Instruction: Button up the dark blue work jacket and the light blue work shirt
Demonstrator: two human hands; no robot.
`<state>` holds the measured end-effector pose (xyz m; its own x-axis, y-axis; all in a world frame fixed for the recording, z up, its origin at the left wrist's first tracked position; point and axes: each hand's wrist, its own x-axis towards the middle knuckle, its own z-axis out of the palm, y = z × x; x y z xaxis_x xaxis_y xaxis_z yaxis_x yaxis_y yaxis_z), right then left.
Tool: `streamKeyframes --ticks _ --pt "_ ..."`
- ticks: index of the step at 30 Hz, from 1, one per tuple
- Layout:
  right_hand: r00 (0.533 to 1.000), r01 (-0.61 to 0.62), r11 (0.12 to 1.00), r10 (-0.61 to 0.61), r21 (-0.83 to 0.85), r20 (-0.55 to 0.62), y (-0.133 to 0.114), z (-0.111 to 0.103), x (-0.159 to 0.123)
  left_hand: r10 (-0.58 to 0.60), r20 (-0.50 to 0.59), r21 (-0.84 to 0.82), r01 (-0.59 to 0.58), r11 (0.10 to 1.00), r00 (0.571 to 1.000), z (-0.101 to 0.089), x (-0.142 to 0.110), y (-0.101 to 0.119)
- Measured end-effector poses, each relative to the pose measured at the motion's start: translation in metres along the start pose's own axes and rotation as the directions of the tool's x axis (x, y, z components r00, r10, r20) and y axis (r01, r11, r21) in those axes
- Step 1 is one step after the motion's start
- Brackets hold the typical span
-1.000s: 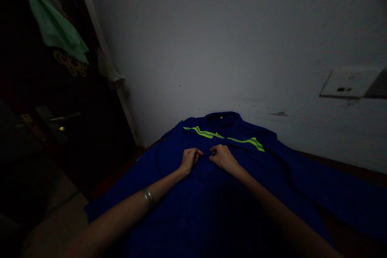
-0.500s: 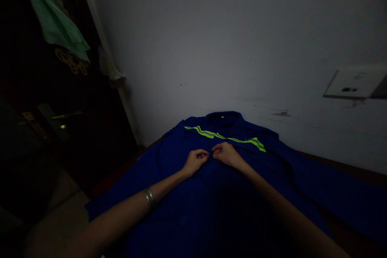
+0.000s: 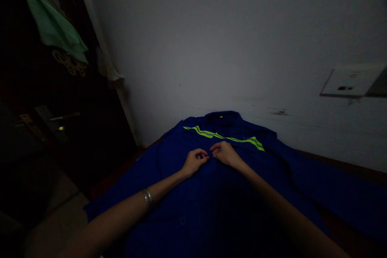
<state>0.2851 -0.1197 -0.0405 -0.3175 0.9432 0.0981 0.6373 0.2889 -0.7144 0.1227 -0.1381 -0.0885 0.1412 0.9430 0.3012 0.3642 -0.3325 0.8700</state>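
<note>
A blue work jacket (image 3: 178, 149) lies spread out, its collar toward the wall and its sleeves reaching to both sides. Yellow-green reflective tape (image 3: 255, 142) with a grey middle band crosses its chest. Just below that tape, at the front opening, my left hand (image 3: 195, 161) pinches the jacket's fabric between thumb and fingers. Close by on the right, my right hand (image 3: 225, 153) pinches the same front edge, fingertips a small gap from the left ones. Dim light hides any button between them. Lower on the front a round button (image 3: 182, 220) shows faintly.
Behind the jacket rises a pale wall (image 3: 193, 48) with scuff marks. A white socket plate (image 3: 347, 82) is fixed on it at right. At left stands a dark door (image 3: 90, 121) with a metal handle (image 3: 65, 116) and a hanging green cloth (image 3: 56, 28).
The view has shifted very slightly, so the scene sits a little further left. Both hands stay at the jacket front, with only tiny finger movement.
</note>
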Motion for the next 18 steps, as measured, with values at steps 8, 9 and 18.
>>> streamKeyframes --ticks 8,9,18 --pt "0.997 -0.060 0.988 0.054 0.141 0.048 0.0067 0.0040 0.0054 0.014 -0.011 0.015 -0.014 1.000 1.000 -0.0008 -0.0006 -0.0005" --pt "0.996 -0.074 0.984 0.067 0.161 0.051 0.0068 0.0044 0.0056 0.013 -0.009 0.010 -0.013 1.000 1.000 -0.0008 -0.0007 -0.0009" --pt "0.995 -0.090 0.977 0.081 0.195 0.052 0.0002 0.0026 0.0016 0.022 -0.054 0.014 -0.021 1.000 0.998 0.0003 -0.0003 0.0002"
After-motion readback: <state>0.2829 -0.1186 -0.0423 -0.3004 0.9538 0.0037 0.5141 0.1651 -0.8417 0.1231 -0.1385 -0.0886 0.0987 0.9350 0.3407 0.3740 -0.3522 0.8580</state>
